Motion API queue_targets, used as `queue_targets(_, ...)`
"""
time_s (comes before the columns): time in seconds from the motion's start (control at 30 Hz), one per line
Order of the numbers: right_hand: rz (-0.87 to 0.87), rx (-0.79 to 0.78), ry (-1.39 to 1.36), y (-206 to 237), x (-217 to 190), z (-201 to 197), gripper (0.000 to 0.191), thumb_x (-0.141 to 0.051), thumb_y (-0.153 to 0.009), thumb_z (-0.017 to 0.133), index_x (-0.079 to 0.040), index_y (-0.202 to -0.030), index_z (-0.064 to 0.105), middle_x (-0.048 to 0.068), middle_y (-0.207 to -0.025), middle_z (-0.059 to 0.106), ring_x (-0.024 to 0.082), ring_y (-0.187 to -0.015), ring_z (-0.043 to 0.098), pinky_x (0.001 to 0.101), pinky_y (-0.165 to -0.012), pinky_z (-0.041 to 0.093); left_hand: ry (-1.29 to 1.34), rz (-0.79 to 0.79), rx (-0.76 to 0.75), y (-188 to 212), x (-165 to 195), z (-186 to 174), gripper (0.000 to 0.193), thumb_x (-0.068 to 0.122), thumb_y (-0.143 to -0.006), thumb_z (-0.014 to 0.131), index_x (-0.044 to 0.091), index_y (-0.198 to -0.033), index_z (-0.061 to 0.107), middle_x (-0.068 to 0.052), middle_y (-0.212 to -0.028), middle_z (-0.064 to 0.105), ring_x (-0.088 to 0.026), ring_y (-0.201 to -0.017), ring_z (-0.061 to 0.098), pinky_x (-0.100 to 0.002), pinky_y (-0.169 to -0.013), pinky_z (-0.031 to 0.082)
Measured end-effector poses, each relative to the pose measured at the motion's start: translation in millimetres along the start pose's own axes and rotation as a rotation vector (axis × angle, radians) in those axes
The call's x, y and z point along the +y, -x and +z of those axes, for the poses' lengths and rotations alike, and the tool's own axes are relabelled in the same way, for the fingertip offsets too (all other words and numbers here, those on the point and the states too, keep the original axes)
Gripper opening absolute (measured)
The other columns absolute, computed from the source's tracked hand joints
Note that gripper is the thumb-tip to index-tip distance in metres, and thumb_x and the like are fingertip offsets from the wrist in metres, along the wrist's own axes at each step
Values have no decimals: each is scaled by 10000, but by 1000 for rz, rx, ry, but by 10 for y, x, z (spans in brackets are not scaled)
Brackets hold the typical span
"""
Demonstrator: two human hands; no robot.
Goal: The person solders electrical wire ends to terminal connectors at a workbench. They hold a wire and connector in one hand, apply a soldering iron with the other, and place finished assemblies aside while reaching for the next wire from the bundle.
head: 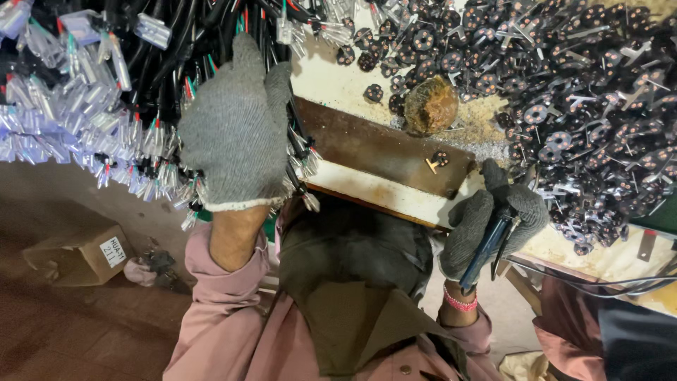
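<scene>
My left hand (pixel 236 130), in a grey knit glove, is raised and closed on a bundle of black cables (pixel 159 77) whose ends carry clear plastic sleeves and coloured wires. My right hand (pixel 493 219), also gloved, grips blue-handled pliers (pixel 486 250) at the near edge of the workbench. Between the hands lies a dark rusty metal plate (pixel 374 152) with one small black round plug insert (pixel 440 158) and a brass pin on it.
A large heap of black round plug inserts with metal pins (pixel 578 92) covers the bench at right. A rusty round lump (pixel 430 104) sits behind the plate. A cardboard box (pixel 77 254) lies on the floor at left. Black cables (pixel 599 282) run along the right edge.
</scene>
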State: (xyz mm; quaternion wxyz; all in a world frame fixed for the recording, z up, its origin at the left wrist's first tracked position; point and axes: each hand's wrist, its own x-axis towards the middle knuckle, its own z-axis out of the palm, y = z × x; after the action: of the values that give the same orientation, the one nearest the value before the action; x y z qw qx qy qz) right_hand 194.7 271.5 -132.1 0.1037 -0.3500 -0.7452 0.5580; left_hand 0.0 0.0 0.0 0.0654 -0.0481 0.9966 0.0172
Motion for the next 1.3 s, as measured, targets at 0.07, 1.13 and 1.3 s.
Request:
queue_targets(0.07,-66,0,-91,-91,-89,77,250,-214,-1197,569,29,-1253,588,147,-862,585,105,-659,516,246,-601,396,19,26,47,-12,24,-82,388,378,-1073,658,64,-1296,606,-164,-961,691,-358,-863,699,-509,-661,531)
queue_targets(1.13,-415,49,112,229,-709,36,249,-165,-854,746,-65,-1054,638,93,-982,651,226,-809,588,365,-708,467,1222,261,-681,903,401,578,161,143,-1007,631,-3,-1065,668,-182,-952,692,-314,-888,699,-389,-826,545)
queue_targets(1.3,-378,-220,400,174,-789,78,289,-148,-803,794,-76,-1043,650,85,-986,644,251,-856,595,388,-740,474,1286,375,-518,912,399,630,158,94,-996,660,-2,-1120,666,-162,-1076,708,-304,-1000,716,-380,-915,563)
